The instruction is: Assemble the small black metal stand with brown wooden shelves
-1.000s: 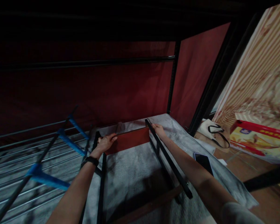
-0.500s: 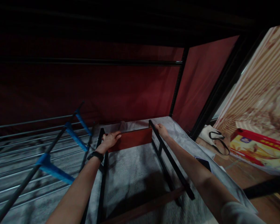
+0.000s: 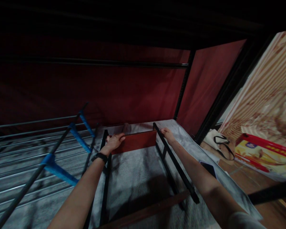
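Note:
A black metal frame (image 3: 106, 184) lies on the grey fabric surface, with a reddish-brown board (image 3: 139, 141) between its two sides at the far end. My left hand (image 3: 113, 142) grips the board's left end where it meets the frame, its fingers over the top edge. On the outer side of the right bar (image 3: 178, 168), my right hand (image 3: 167, 134) is closed near the bar's far end. Whatever its fingers hold is too small to make out. A second brown crosspiece (image 3: 154, 208) spans the frame at the near end.
A metal rack with blue plastic joints (image 3: 60, 170) stands at left. Black posts (image 3: 184, 86) and a red cloth (image 3: 124, 92) enclose the back. A phone (image 3: 207, 168) lies under my right forearm. Beyond are a white bag (image 3: 214, 140) and a red-yellow box (image 3: 264, 156).
The view has shifted very slightly. My right hand's fingers have turned a little beside the bar, while my left hand keeps its hold on the board.

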`<state>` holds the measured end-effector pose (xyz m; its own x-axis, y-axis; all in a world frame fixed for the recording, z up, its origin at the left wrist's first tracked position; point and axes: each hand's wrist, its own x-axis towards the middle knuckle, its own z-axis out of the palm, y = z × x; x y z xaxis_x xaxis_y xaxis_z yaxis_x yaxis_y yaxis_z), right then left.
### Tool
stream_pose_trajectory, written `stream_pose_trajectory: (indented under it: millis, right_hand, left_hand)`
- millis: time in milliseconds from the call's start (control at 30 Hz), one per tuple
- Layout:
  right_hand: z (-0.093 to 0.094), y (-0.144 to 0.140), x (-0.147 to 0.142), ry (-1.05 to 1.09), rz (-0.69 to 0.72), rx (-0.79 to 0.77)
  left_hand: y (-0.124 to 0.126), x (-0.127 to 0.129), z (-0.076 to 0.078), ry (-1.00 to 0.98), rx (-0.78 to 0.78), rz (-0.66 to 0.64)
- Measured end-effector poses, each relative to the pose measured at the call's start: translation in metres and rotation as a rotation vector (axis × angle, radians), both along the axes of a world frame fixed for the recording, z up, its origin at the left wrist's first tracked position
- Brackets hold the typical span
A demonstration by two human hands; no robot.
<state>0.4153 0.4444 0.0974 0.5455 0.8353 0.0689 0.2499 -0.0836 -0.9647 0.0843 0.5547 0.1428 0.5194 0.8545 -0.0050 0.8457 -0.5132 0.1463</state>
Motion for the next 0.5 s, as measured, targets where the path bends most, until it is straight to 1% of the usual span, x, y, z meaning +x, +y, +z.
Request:
stream_pose_trajectory:
  millis: [300,500]
  right_hand:
    - [0.003,0.0026,0.0058,-0.156,-0.034,-0.022]
    - [0.0024,0.0032,0.0009,-0.075,-0.032,-0.041]
  left_hand:
    - [-0.0024,0.0012,0.0031,0.003,-0.018,0.005]
    - [-0.0052,0.0017,0.0066,0.012,-0.027,0.021]
